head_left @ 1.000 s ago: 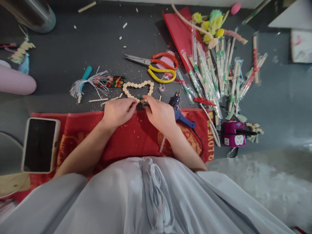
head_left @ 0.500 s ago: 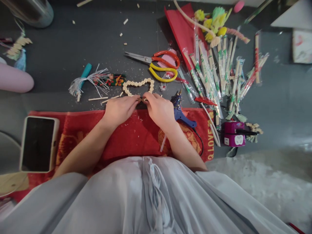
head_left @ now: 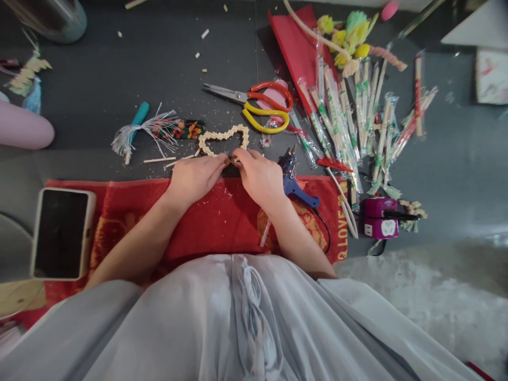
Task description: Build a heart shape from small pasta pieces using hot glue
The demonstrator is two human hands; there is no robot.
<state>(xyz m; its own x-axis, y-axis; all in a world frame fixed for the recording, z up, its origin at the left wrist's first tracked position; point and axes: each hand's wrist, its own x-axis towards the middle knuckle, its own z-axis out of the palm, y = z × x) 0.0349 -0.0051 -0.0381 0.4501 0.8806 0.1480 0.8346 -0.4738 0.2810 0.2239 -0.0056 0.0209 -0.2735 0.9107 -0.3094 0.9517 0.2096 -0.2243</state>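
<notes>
A pale heart-shaped ring of small beads or wood bits point(head_left: 225, 135) shows above my hands, its lower part hidden by them. My left hand point(head_left: 198, 176) is closed, thumb and fingers pinched at the ring's lower end. From the other side my right hand point(head_left: 260, 177) pinches at the same place, the fingertips nearly meeting. A blue glue gun point(head_left: 296, 188) lies just right of my right hand. Scissors point(head_left: 254, 103) with red and yellow handles lie beyond the ring. Thin wooden sticks point(head_left: 159, 160) lie left of my left hand.
A red towel point(head_left: 214, 227) lies under my forearms, with a phone point(head_left: 62, 233) on its left. Several wrapped sticks point(head_left: 341, 111) and a red packet point(head_left: 293, 47) cover the right side. A purple power socket point(head_left: 380, 218) stands near the right edge. A white-fringed bundle point(head_left: 146, 132) lies left.
The heart-shaped ring has shifted very slightly up and left, its top tilting a little. Both hands keep their pinch at its lower end.
</notes>
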